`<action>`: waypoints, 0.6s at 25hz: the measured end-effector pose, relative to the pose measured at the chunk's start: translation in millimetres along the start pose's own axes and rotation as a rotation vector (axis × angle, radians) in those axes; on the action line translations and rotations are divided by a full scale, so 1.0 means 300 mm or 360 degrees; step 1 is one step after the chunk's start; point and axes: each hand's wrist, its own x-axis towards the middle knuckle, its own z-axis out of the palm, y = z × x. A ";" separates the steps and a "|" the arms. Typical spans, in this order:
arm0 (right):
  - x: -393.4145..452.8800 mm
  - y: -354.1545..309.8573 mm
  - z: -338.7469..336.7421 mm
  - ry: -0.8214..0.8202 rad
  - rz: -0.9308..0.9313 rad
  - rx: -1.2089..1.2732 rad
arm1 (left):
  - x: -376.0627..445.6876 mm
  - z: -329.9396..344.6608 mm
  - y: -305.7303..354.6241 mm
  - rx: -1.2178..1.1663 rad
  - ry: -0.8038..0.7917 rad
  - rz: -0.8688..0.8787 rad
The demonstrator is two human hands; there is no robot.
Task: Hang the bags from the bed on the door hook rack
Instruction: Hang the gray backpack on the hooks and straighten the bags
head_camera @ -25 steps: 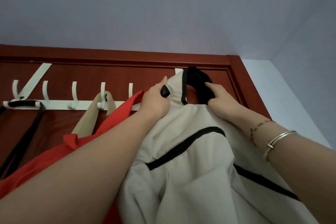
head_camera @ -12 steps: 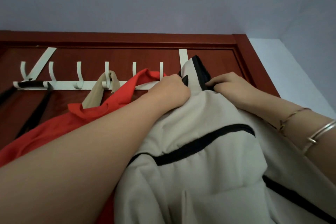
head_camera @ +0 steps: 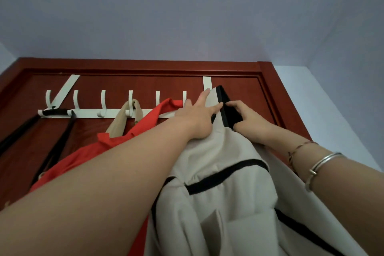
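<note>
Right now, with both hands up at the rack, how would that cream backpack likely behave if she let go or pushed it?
The cream backpack looks soft: its cloth creases and sags below the left hand, so it would probably slump. The right hand pinches the black handle, which bends like webbing. Whether it has caught a hook is hidden, so it might drop.

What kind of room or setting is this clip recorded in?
Probably a home room, perhaps a bedroom: a reddish-brown wooden door carries a white over-door hook rack already hung with bags, including a red fabric bag, under a plain pale ceiling.
</note>
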 end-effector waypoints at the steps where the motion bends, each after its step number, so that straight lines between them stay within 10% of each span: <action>1: 0.016 -0.002 -0.002 -0.0012 -0.0004 -0.0029 | 0.010 -0.008 -0.002 0.0115 0.0021 0.0087; 9: 0.141 -0.005 0.015 0.0086 -0.0057 -0.0681 | 0.121 -0.016 -0.094 0.0906 0.0200 -0.0017; 15: 0.233 -0.058 0.020 -0.0008 0.0144 -0.0536 | 0.154 -0.020 -0.101 0.0562 0.0109 0.0095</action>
